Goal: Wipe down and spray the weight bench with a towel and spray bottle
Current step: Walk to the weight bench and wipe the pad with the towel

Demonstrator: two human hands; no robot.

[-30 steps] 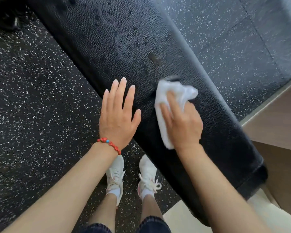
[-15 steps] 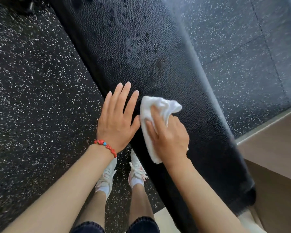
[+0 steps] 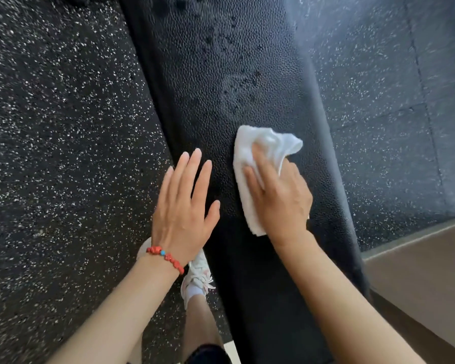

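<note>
While the bench pad (image 3: 229, 82) runs up the middle of the speckled floor (image 3: 63, 114), the left hand (image 3: 181, 208) lies flat, fingers straight, on the pad's left edge, holding nothing; a red bracelet (image 3: 166, 258) circles its wrist. Right of it on the pad, the right hand (image 3: 279, 195) presses a crumpled white towel (image 3: 255, 158) down, fingers bent over the cloth. Risk: beyond the towel the pad carries dark wet drops, so a short stroke would likely leave them, and a bunched towel may only smear. No spray bottle is visible.
</note>
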